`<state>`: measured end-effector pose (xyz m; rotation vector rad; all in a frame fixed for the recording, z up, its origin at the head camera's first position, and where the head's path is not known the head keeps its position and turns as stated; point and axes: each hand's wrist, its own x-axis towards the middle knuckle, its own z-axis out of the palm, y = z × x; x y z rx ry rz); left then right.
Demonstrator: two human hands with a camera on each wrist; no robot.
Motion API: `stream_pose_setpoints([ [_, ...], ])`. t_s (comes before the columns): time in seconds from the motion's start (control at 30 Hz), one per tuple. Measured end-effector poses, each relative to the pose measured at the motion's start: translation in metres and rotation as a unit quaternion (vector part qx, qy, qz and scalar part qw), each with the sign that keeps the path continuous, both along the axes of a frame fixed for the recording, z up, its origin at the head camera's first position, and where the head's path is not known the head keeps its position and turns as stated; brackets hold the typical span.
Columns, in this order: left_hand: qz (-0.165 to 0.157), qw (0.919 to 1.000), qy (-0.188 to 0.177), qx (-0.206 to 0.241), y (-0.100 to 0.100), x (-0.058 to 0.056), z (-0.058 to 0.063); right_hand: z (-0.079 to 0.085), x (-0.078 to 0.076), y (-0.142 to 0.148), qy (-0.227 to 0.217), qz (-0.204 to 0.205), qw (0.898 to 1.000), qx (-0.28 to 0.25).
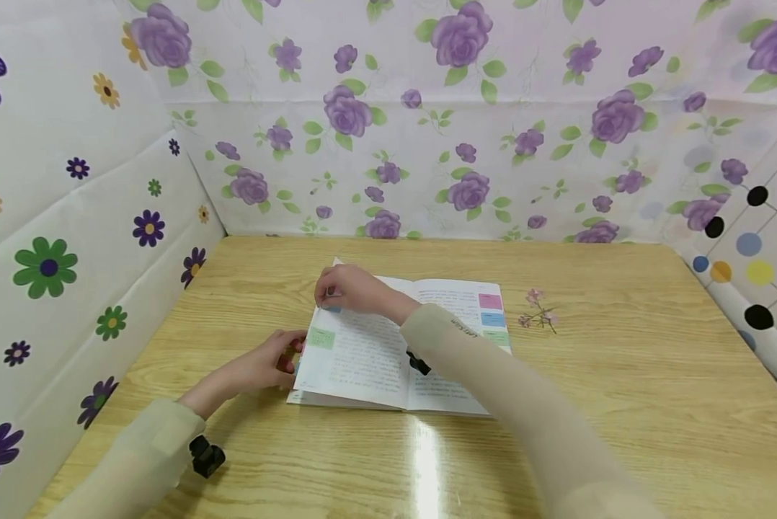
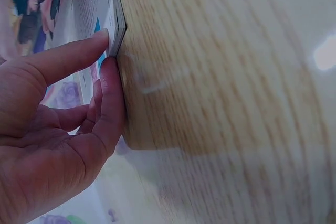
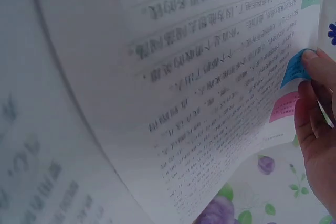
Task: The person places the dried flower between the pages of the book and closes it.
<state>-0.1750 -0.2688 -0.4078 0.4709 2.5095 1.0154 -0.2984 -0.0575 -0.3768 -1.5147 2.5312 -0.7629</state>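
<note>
An open book (image 1: pixel 372 357) with printed text lies on the wooden table, one left-hand page lifted off those beneath. My right hand (image 1: pixel 356 288) reaches across it and pinches that page by its outer edge, high on the left side. In the right wrist view, the thumb lies on a blue label (image 3: pixel 295 73) at the page's edge, with a pink label (image 3: pixel 285 106) beside it. My left hand (image 1: pixel 268 362) is at the book's left edge. In the left wrist view, its thumb presses the lower pages (image 2: pixel 109 11) and the index finger lies against their edge.
A small sprig of pink flowers (image 1: pixel 540 311) lies on the table (image 1: pixel 622 375) to the right of the book. Floral cloth (image 1: pixel 414 144) hangs behind the table, and patterned sheets stand at both sides. A small black device (image 1: pixel 207 456) is on the left wrist.
</note>
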Motion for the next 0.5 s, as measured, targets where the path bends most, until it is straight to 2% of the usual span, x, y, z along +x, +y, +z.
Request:
stream_pose_setpoints([
  [0.5, 0.008, 0.9998, -0.016, -0.013, 0.0, 0.001, 0.004, -0.028, -0.006, -0.016, -0.029, -0.002, 0.998, 0.062],
])
